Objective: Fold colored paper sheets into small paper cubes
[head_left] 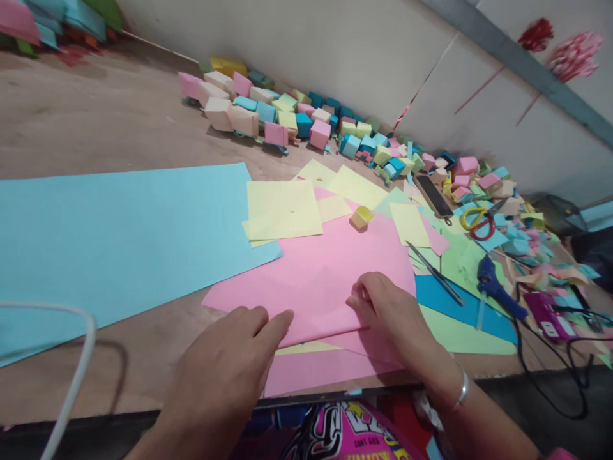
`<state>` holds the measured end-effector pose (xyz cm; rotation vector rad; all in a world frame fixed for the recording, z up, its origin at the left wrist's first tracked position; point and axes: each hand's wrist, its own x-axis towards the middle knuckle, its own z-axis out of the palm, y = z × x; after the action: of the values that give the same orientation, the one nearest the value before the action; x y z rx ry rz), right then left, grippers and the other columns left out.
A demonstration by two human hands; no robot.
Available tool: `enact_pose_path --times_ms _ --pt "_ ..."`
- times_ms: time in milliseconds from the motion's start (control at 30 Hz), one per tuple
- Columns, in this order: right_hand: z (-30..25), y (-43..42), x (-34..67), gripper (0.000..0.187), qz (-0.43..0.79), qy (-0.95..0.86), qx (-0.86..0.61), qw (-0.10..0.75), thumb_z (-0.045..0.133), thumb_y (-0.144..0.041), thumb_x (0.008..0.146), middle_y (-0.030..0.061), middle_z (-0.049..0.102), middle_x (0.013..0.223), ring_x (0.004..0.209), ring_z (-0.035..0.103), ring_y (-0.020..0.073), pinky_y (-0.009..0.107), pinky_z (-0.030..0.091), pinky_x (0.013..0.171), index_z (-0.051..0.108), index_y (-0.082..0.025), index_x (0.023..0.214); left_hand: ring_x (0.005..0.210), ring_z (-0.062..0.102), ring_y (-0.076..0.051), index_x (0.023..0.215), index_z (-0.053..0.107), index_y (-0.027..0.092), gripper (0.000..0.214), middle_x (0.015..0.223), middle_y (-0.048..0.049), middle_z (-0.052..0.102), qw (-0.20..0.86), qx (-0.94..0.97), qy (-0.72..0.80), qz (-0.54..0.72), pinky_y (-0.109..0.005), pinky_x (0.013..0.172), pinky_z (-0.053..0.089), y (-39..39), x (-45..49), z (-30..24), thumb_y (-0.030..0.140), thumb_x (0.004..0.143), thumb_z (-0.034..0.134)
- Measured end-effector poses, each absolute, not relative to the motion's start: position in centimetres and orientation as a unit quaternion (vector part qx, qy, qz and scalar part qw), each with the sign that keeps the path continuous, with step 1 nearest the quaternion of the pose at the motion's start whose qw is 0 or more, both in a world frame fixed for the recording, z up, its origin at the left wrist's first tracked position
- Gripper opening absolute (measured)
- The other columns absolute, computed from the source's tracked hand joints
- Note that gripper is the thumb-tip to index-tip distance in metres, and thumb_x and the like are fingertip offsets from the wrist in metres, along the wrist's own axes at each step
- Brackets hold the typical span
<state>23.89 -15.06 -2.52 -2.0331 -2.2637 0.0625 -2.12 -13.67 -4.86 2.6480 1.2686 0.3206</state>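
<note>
A pink paper sheet (330, 268) lies in front of me, with a folded edge towards me. My left hand (227, 358) rests at its near left corner, thumb stretched out over the paper and away from the bent fingers. On the right part of the sheet is my right hand (385, 313), its fingers curled in and their tips close together; whatever may be between them is hidden. A small yellow paper cup shape (361, 218) sits on the sheet's far side. Pale yellow paper squares (285, 207) overlap its far left edge.
A large light blue sheet (119, 243) covers the left. Rows of small folded paper boxes (287, 121) line the wall. To the right lie a phone (433, 195), scissors (479, 220), a dark slim blade-like tool (435, 275) and a blue glue gun (500, 287). A white cable (81, 364) arches at left.
</note>
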Motion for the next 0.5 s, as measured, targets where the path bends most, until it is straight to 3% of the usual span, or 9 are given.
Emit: enact_pose_path --times_ms 33,167,233,500 --pt "-2.4 -15.2 23.8 0.012 0.015 -0.748 -0.662 0.044 0.051 -0.026 0.090 0.0005 0.056 0.075 0.058 0.049 0.0112 0.025 0.023 0.046 0.059 -0.020 0.096 0.065 0.054 -0.019 0.109 0.068 0.026 0.032 0.072 -0.0020 0.062 0.092 0.892 0.429 0.109 -0.031 0.057 0.034 -13.7 -2.2 -4.9 0.014 0.086 0.049" --pt "-1.9 -15.5 23.4 0.055 -0.042 -0.791 -0.611 -0.022 0.052 -0.012 0.084 -0.0004 0.052 0.074 0.053 0.044 0.0114 0.026 0.020 0.046 0.046 -0.032 0.135 0.065 0.054 -0.018 0.112 0.067 0.025 0.033 0.073 -0.0025 0.062 0.082 0.900 0.417 0.096 -0.031 0.057 0.033 -13.7 -2.3 -4.9 0.013 0.087 0.048" --pt "-1.8 -15.6 23.1 0.064 -0.067 -0.801 -0.593 -0.046 0.053 -0.007 0.080 0.0010 0.053 0.075 0.055 0.046 0.0128 0.027 0.019 0.047 0.043 -0.031 0.138 0.064 0.054 -0.019 0.112 0.066 0.025 0.035 0.072 -0.0027 0.062 0.074 0.904 0.409 0.095 -0.031 0.057 0.033 -13.7 -2.3 -4.9 0.012 0.087 0.047" --pt "-1.6 -15.7 22.5 0.062 -0.113 -0.806 -0.577 -0.069 0.051 -0.004 0.079 0.0049 0.057 0.078 0.062 0.048 0.0175 0.031 0.027 0.055 0.047 -0.026 0.137 0.064 0.053 -0.020 0.115 0.065 0.026 0.042 0.072 -0.0035 0.061 0.083 0.900 0.416 0.102 -0.032 0.056 0.033 -13.8 -2.3 -5.3 0.008 0.081 0.047"
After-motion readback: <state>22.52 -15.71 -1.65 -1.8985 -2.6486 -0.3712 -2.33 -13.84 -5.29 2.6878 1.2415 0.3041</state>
